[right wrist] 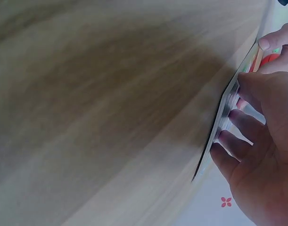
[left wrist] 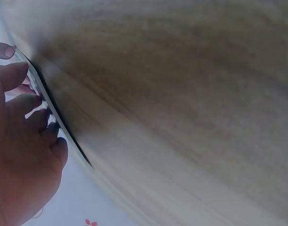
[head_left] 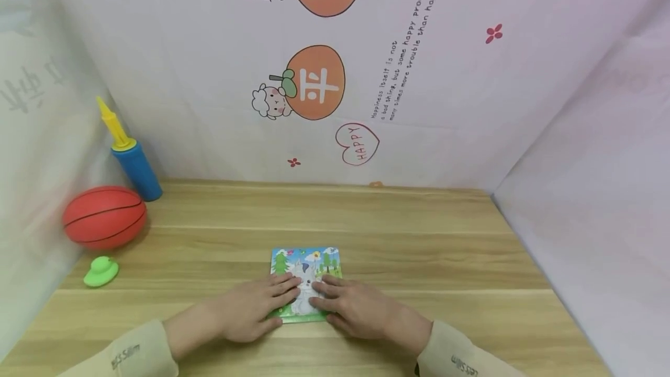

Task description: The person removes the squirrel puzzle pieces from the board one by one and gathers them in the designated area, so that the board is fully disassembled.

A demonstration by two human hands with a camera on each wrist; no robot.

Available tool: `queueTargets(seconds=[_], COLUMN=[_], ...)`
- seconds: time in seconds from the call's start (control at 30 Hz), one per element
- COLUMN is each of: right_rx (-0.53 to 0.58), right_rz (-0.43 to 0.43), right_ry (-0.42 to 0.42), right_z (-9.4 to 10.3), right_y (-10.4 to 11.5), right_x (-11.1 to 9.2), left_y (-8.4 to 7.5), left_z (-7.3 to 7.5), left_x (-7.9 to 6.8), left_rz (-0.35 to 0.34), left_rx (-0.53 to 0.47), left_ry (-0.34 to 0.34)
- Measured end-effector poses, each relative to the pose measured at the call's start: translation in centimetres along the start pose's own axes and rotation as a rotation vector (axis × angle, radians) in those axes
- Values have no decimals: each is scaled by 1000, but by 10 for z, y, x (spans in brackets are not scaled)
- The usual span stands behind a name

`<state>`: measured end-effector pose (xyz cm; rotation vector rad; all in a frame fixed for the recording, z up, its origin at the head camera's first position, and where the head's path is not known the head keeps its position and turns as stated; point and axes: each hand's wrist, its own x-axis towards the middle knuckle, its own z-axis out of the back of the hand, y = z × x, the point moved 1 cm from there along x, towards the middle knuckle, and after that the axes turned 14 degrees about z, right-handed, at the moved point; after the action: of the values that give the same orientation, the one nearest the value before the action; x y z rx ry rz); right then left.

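Note:
A thin square picture board (head_left: 302, 308) with a cartoon grey animal, green trees and a blue sky lies flat on the wooden table. My left hand (head_left: 253, 308) rests on its left part, fingertips over the animal. From the other side my right hand (head_left: 362, 309) lies on the right part, with its fingers also reaching onto the picture. Both hands' fingers are extended rather than curled round the board, and they hide parts of it. Both wrist views show the board nearly edge-on, with the left hand (left wrist: 26, 155) and right hand (right wrist: 268, 141) fingertips against its face.
To the left on the table (head_left: 419, 243) sit a red ball (head_left: 104, 218) with black lines and a small green toy (head_left: 102, 271). Behind them stands a blue hand pump (head_left: 137, 170) with a yellow nozzle. A printed white cloth (head_left: 209, 74) hangs along the back and sides.

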<state>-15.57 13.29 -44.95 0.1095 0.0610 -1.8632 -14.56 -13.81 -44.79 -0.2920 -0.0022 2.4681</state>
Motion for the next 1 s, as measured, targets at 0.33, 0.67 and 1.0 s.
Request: queueTargets(seconds=[0.33,0.67,1.0], right_rx=[-67,-104,-102], right_rz=[39,40,70], right_ry=[-27,-10,-43], right_z=[-1,0,1], right_y=[4,15,24], right_x=[3,4,6], left_y=[3,4,3], left_z=[0,-7,-9], left_x=[-7,-16,-26], left_rz=[7,6,-14], left_rx=[-16,-31,-45], left_ry=[-9,-18,-28])
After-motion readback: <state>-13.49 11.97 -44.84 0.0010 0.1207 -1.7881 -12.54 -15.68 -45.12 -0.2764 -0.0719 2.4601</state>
